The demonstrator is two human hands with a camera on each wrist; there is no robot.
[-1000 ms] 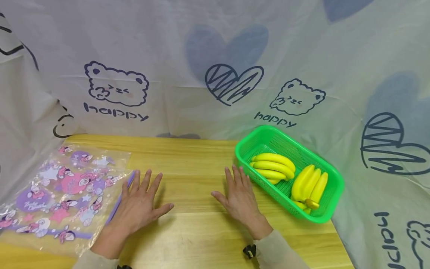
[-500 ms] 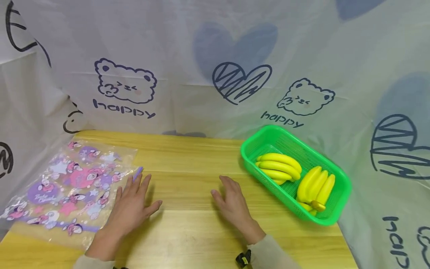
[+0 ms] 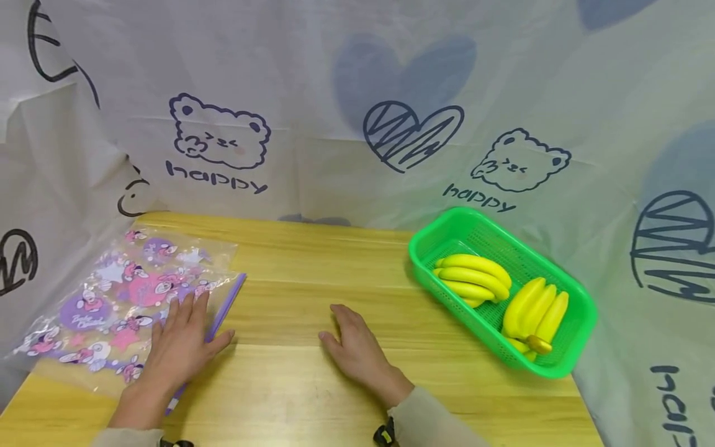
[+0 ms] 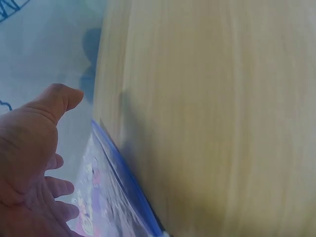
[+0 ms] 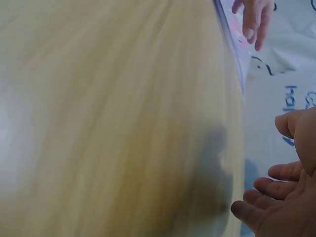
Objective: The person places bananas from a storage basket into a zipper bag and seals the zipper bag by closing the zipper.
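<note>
A clear zip bag (image 3: 114, 298) printed with pink and purple cartoon figures and stars lies flat at the table's left, its purple zip edge (image 3: 228, 304) facing the middle. Over that edge is my left hand (image 3: 181, 344), fingers spread and thumb out, holding nothing. My right hand (image 3: 360, 354) hovers above the middle of the table, fingers together and slightly bent, thumb apart, with nothing in it. To its right stands a green basket (image 3: 581, 310) with two bunches of bananas, one on the left (image 3: 475, 278) and one on the right (image 3: 536, 313).
The wooden table (image 3: 279, 385) shows bare wood between the bag and the basket. A white cloth (image 3: 313, 62) with bears, hearts and the word "happy" hangs behind it and down both sides. The basket stands close to the cloth at the back right.
Both hands have moved left: the left from beside the zip edge to over the bag, the right away from the basket toward the middle. The right fingers have drawn together. The head view has shifted slightly left.
</note>
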